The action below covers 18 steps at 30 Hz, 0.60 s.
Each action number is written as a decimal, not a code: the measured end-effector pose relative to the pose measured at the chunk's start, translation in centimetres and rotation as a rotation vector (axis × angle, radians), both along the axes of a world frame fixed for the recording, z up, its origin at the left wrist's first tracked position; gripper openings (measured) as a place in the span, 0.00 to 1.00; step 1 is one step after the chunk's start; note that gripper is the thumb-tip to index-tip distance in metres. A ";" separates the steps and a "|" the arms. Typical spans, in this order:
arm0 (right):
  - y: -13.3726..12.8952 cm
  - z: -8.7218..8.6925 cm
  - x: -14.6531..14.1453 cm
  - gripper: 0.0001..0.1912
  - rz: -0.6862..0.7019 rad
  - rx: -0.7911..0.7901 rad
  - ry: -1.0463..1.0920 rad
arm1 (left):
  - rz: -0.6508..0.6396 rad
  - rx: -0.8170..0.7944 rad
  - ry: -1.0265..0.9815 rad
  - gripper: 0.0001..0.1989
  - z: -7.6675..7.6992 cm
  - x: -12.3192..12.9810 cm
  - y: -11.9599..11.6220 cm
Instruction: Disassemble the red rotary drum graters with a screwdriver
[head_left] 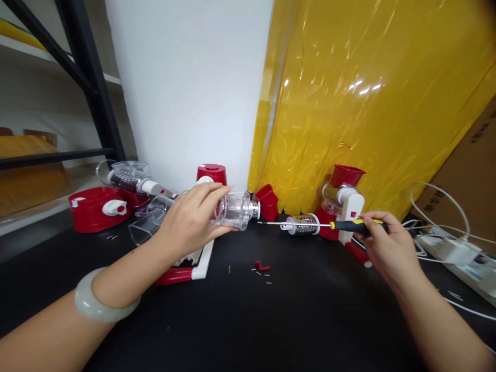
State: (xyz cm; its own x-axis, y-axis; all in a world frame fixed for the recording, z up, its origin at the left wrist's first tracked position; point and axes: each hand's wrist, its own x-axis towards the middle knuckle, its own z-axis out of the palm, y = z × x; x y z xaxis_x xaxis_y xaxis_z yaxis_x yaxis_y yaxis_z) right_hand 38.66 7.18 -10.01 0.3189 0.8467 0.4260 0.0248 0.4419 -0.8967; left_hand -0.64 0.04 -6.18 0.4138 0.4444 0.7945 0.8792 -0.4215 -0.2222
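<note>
My left hand (194,214) is closed around a clear plastic grater housing (239,209), its open end turned to the right. In my right hand (391,248) is a screwdriver (346,226) with a black and yellow handle. Its shaft lies level, the tip just right of the housing and apart from it. Behind the shaft, a metal grater drum (304,225) rests on the black table (279,320). A small red plastic part (262,266) and several loose screws (267,275) lie below the housing. Near my left wrist is a white crank with a red handle (176,276).
A rotary grater (344,194) stands upright at the right, beside a power strip (461,256) with white cables. Red grater bases (95,209) and clear parts (141,227) are at the left. A red feed piece (267,202) stands by the yellow sheet (368,103) behind.
</note>
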 end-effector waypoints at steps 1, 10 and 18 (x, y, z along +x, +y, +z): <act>0.1 -0.1 0.2 0.17 -0.032 -0.014 -0.074 | -0.018 0.014 -0.072 0.37 0.0 0.3 -0.2; -0.6 0.1 -0.2 0.10 -0.048 0.012 -0.480 | -0.181 -0.258 -0.764 0.32 -2.7 3.1 1.1; -0.7 0.0 -0.4 0.09 0.023 -0.004 -0.471 | -0.239 -0.518 -0.910 0.28 -4.4 3.0 2.3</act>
State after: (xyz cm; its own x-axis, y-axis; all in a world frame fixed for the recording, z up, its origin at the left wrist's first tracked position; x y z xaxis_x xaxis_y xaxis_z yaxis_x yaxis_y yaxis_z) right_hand 38.27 6.51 -10.02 0.0729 0.8532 0.5165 0.4197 0.4436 -0.7919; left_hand 2.39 2.38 -10.60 -0.1177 0.8018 0.5859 0.5067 -0.4589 0.7298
